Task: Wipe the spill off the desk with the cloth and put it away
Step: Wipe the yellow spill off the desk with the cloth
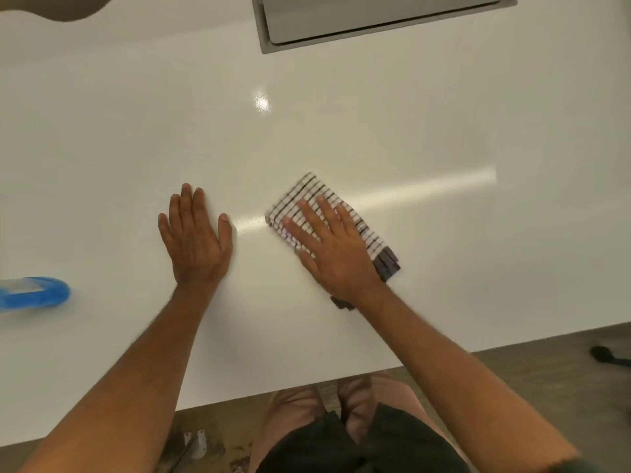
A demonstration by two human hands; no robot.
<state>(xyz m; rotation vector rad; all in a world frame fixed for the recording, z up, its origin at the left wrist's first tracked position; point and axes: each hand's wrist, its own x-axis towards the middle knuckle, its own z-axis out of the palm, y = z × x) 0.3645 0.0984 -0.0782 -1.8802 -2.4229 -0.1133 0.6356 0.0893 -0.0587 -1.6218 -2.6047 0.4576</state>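
Observation:
A folded white cloth [309, 194] with dark checked lines and a grey edge lies on the glossy white desk [341, 131], right of centre. My right hand [333, 245] presses flat on the cloth, fingers spread, covering its near half. My left hand [195, 233] rests flat on the bare desk to the cloth's left, palm down, fingers together, holding nothing. No spill stands out on the shiny surface; only light reflections show.
A grey recessed hatch [375, 20] sits in the desk at the back. A blue-rimmed object [37, 293] lies at the left edge. The desk's front edge runs diagonally above my legs; a dark object [604, 355] lies on the floor at right.

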